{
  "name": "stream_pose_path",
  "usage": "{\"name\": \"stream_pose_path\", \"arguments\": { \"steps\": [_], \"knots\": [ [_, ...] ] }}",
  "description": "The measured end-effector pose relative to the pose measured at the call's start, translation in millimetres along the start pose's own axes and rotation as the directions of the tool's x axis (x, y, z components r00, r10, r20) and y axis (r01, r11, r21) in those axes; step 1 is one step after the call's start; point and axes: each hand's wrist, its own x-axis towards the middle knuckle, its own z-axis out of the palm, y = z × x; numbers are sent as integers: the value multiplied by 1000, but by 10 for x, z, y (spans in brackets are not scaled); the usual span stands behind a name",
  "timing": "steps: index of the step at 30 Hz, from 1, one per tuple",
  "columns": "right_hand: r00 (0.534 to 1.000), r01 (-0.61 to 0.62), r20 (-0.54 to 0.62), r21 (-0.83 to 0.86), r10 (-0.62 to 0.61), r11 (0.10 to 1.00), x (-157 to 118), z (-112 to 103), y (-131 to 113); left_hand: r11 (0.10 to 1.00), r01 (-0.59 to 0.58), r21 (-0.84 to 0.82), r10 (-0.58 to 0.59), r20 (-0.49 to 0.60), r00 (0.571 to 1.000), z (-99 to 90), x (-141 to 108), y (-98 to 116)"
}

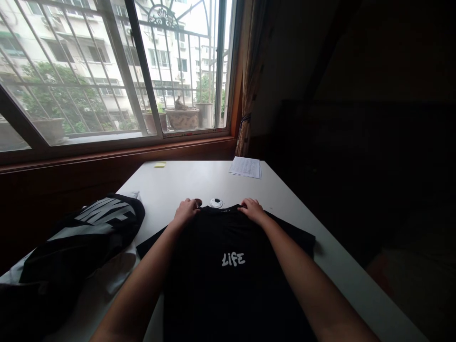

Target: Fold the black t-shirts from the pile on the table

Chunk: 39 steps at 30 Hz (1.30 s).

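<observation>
A black T-shirt [228, 289] with a white "Life" print lies spread on the white table, its collar toward the far side and a sleeve out to either side. At the left end of the neckline, my left hand [187, 210] pinches the fabric at the shoulder. My right hand [252, 209] has its fingers closed on the cloth at the right end of the collar. Just beyond the collar, between the hands, sits a small round white object with a black centre [216, 203]. The lower part of the shirt runs out of view.
Dark and white clothes [107, 213] are heaped on the table's left side. Printed papers [245, 167] and a yellow sticky note [160, 165] lie near the far edge of the table [192, 178]. Behind it are a barred window [171, 71] and a tied curtain [249, 85].
</observation>
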Motion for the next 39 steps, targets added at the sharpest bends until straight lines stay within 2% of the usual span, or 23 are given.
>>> {"name": "stream_pose_path", "arguments": {
  "steps": [6, 11, 15, 17, 19, 22, 25, 28, 31, 35, 39],
  "knots": [
    [995, 52, -84, -7, -52, 999, 8, 112, -63, 995, -26, 98, 42, -164, 985, 149, -98, 92],
    [989, 66, -132, 14, -63, 998, 47, 145, 15, 979, -120, 163, 155, -224, 962, 166, -158, 159],
    [987, 56, -150, 0, -55, 998, 87, 148, 67, 927, -310, 214, 351, -198, 915, 167, -199, 296],
    [984, 68, -161, -36, -73, 997, 85, 150, 56, 870, -443, 215, 477, -144, 867, 219, -227, 409],
    [980, 76, -177, -79, -89, 994, 67, 145, 27, 837, -514, 186, 535, -87, 840, 319, -263, 520],
    [971, 92, -206, -125, -117, 988, 15, 105, -31, 863, -484, 142, 493, -33, 869, 503, -312, 616],
    [955, 155, -232, -130, -182, 979, -59, 27, -103, 887, -443, 129, 449, -16, 893, 616, -325, 606],
    [926, 297, -215, -96, -311, 950, -147, -34, -211, 896, -427, 122, 429, 7, 903, 620, -310, 556],
    [892, 433, -137, -14, -430, 901, -245, -12, -359, 896, -429, 116, 429, 30, 903, 580, -297, 511],
    [912, 406, -107, 80, -397, 911, -400, 120, -521, 881, -454, 131, 452, 47, 891, 535, -304, 457],
    [925, 373, -105, 50, -366, 927, -548, 201, -545, 876, -456, 153, 453, 59, 890, 476, -349, 478]
  ]
}}
